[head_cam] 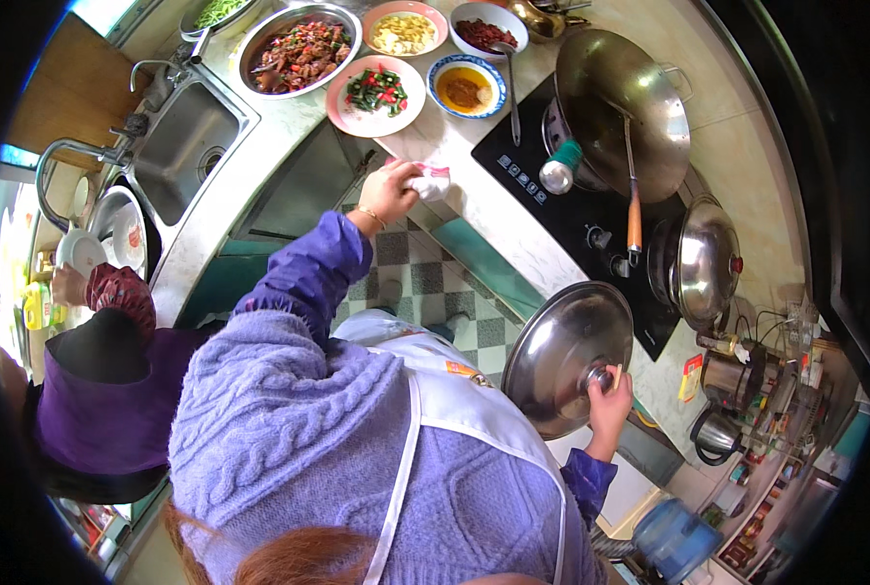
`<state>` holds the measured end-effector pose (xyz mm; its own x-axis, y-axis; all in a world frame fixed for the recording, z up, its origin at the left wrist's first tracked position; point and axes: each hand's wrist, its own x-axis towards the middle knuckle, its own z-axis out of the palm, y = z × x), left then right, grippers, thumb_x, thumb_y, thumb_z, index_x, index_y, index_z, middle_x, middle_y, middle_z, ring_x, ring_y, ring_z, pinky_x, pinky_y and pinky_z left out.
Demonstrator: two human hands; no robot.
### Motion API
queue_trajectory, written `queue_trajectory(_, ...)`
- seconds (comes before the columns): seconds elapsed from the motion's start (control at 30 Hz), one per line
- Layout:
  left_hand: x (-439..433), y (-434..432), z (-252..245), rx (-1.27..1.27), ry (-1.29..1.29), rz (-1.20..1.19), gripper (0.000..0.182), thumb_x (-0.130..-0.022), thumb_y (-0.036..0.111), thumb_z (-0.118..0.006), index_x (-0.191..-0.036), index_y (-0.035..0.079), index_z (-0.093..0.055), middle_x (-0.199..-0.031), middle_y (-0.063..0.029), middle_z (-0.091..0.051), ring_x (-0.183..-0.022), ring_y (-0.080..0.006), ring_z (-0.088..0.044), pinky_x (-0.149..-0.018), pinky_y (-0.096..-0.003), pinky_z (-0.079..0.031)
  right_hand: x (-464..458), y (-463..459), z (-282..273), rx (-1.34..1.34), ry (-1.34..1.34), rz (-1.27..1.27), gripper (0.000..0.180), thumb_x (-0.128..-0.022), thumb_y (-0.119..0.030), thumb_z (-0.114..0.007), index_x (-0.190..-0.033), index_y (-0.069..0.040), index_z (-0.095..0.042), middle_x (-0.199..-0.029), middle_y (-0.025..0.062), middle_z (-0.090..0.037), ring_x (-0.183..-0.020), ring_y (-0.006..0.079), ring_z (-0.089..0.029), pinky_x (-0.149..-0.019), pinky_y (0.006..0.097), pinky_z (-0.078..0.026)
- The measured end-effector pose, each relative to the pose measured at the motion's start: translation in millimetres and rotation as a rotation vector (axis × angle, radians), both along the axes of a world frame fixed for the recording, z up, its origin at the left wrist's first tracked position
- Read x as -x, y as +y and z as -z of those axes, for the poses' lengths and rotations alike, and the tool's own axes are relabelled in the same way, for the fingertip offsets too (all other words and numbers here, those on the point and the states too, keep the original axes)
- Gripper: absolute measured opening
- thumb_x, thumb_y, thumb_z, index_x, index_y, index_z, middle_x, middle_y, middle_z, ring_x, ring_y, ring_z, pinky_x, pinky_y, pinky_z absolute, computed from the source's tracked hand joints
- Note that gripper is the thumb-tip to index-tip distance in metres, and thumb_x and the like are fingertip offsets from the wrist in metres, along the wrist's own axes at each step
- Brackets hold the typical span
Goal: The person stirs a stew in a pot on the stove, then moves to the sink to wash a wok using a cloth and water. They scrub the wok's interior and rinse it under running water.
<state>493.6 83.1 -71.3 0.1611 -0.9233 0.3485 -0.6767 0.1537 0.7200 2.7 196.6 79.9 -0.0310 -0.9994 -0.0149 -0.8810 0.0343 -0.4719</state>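
My left hand (389, 191) grips a folded white and pink cloth (431, 181) at the counter's front edge, below a pink plate of chopped green and red chillies (376, 93). My right hand (610, 401) has hold of the knob of a large metal pan lid (563, 351). The lid is tilted beside the black cooktop, and a short pale stick (617, 376) shows at my fingers. On the cooktop (552, 219) sits a big wok (617, 102) with a wooden-handled utensil (633, 197) in it. A shiny round object with a green part (560, 168) is at the wok's near side.
Along the counter stand a metal basin of cooked meat (299, 55), a blue-rimmed bowl of seasoning (466, 86) and other filled bowls. A lidded pot (707, 263) occupies the cooktop's right side. Left, another person's hand (69, 285) holds a white dish (82, 252) near the sink (186, 146).
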Motion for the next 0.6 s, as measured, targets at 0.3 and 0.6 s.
queue_trajectory(0.3, -99.3, -2.0, 39.8, -0.633, 0.751, -0.529, 0.094, -0.081, 0.079, -0.040, -0.100, -0.009, -0.067, -0.089, -0.0203, -0.065, -0.084, -0.0266, -0.061, -0.076, -0.0378, -0.046, -42.0, -26.9, 1.2, 0.084, 0.023, 0.008, 0.033, -0.071, -0.009, -0.069, -0.102, 0.000, -0.061, -0.095, 0.0143, -0.059, -0.089, 0.0333, -0.060, -0.079, 0.0393, -0.049)
queue_trajectory(0.6, -121.5, -54.2, 44.2, -0.553, 0.590, -0.498, 0.052, -0.090, 0.041, -0.046, -0.104, -0.006, -0.064, -0.099, -0.0251, -0.066, -0.098, -0.0340, -0.063, -0.084, -0.0390, -0.046, -47.2, -5.8, -1.0, 0.088, 0.006, 0.089, 0.030, -0.071, -0.007, -0.068, -0.098, 0.001, -0.061, -0.095, 0.0155, -0.060, -0.090, 0.0330, -0.060, -0.081, 0.0387, -0.048)
